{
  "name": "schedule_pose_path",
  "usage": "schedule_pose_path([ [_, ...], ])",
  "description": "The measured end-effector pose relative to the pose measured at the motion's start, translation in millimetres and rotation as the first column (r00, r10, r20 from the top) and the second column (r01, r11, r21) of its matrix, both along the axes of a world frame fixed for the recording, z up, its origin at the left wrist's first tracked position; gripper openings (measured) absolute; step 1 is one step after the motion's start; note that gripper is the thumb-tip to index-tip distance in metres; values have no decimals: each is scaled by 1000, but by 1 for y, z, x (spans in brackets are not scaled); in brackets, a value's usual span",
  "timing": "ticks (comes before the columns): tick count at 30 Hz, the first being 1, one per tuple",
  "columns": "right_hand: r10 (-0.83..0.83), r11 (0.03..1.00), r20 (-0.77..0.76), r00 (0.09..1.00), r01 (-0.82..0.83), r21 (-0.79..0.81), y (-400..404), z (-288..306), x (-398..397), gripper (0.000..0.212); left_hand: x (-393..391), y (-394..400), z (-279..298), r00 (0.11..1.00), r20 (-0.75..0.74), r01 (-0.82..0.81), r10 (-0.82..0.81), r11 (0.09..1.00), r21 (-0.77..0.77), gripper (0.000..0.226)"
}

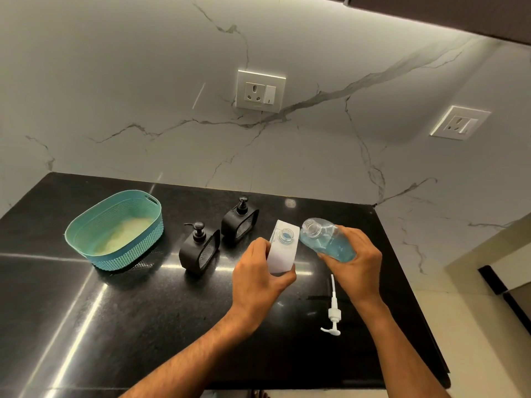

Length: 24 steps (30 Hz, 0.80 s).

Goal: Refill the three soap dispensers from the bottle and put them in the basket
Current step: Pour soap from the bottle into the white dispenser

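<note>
My left hand (260,278) grips a white soap dispenser (283,248) with its neck open and its pump off. My right hand (355,258) holds a clear bottle (324,238) of blue liquid, tilted with its open mouth toward the dispenser's neck; the two openings are close but apart. A white pump (333,310) lies on the black counter below my right hand. Two black dispensers (198,248) (240,221) with pumps on stand upright to the left. A teal basket (115,228) sits at the far left with no dispenser in it.
The black stone counter (115,311) ends at a right edge near my right forearm and at a front edge below. A marble wall with two sockets (260,90) (459,122) rises behind.
</note>
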State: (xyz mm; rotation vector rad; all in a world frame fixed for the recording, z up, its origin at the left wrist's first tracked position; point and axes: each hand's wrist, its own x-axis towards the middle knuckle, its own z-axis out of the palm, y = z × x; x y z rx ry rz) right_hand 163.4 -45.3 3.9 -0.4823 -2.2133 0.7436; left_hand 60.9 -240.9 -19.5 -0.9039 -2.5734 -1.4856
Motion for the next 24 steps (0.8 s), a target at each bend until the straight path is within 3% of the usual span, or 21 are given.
schedule_pose_path([
  [10,-38,940,-62,997,15,-341,36,-1,-7,74,-15,-2,-17,994,48,100,-101,995,17,42],
  [18,26,899,-90,996,-62,-434,87,-5,-28,70,-46,3,-28,943,189,271,-274,962,41,44],
  [24,87,851,-35,996,-92,-517,127,-11,-52,65,-69,13,-42,914,263,298,-309,951,82,43],
])
